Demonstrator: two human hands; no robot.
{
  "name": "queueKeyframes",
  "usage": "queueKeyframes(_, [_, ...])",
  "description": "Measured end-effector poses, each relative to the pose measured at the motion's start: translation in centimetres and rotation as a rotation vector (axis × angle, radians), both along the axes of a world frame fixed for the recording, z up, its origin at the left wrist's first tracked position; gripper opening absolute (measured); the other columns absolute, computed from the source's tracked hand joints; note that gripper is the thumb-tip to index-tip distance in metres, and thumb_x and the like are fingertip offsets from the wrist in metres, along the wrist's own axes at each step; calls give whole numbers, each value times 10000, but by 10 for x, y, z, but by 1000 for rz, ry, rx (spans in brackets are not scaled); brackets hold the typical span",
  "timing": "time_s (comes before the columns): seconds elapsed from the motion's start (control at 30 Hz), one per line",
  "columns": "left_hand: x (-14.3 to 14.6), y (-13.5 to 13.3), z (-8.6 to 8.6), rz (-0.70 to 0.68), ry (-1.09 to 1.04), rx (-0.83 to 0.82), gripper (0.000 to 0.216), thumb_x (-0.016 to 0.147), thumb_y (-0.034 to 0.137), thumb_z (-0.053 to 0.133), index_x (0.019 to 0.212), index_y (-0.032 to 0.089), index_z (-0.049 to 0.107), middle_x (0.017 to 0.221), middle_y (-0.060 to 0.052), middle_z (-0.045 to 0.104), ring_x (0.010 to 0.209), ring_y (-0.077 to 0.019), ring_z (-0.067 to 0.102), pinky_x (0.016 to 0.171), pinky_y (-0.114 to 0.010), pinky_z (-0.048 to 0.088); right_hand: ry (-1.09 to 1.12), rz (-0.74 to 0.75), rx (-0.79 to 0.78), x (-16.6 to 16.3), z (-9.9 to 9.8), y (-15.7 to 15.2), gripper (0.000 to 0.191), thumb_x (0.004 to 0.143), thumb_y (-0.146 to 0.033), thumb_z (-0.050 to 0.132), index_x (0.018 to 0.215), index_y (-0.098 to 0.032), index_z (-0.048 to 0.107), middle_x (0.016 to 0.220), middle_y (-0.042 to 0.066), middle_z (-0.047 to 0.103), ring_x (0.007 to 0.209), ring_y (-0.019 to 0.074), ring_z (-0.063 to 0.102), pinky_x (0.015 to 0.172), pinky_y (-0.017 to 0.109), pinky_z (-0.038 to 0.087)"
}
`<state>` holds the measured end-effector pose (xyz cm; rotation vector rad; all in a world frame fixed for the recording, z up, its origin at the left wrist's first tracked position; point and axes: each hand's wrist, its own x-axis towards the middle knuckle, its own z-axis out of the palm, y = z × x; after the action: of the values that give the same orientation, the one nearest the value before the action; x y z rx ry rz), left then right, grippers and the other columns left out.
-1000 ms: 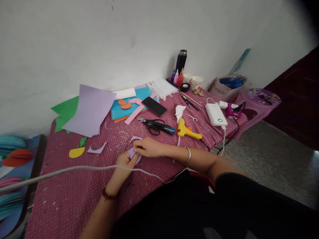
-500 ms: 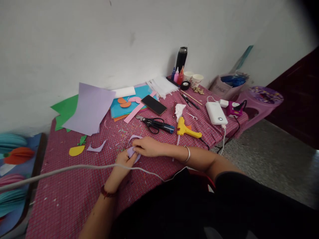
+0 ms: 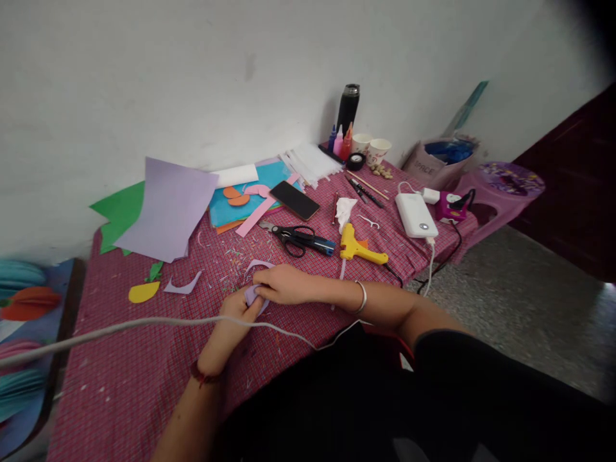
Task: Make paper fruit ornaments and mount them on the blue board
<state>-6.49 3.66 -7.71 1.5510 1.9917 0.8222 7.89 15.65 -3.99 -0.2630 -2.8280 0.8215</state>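
A small piece of purple paper (image 3: 251,294) is pinched between both hands, low over the table. My left hand (image 3: 235,308) is closed on its near left side, thumb on top. From the right, my right hand (image 3: 282,284) grips the same piece, fingers covering much of it. Just beyond the hands lies a curved purple offcut (image 3: 258,264). To the left are another purple offcut (image 3: 182,284) and a yellow paper cutout (image 3: 144,292) with a green paper leaf (image 3: 154,271). Black-handled scissors (image 3: 294,237) lie beyond the hands, touching a blue-ended tool (image 3: 323,244).
A yellow glue gun (image 3: 362,252) lies right of the scissors. Farther back are a phone (image 3: 294,199), purple sheets (image 3: 168,208), paint bottles (image 3: 339,142), paper cups (image 3: 378,152) and a black flask (image 3: 348,109). A white cable (image 3: 158,321) crosses before my left wrist; a power bank (image 3: 416,215) sits right.
The view has shifted slightly, so the table's things sit a little farther left and up. Both hands keep their hold on the purple paper, nearly unmoved.
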Motion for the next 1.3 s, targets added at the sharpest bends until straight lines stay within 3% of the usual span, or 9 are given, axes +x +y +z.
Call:
queueKeyframes(0.67, [-2,-4,7,-77,102,-31,278,848,397,483,681,188,560,636,-1,582,584,-143,490,585,-261,348,-71,2,58,1,2,-2,174,961,-270,473,960,-152,601,863,63,655,733,166,569,646,271,335])
queueKeyframes(1.3, [1,-3,14,-114,138,-40,273,856,390,471,689,195,565,662,-13,598,611,-158,509,619,-273,370,-91,25,73,2,4,-2,180,960,-273,475,988,-147,601,877,72,670,741,174,594,642,273,350])
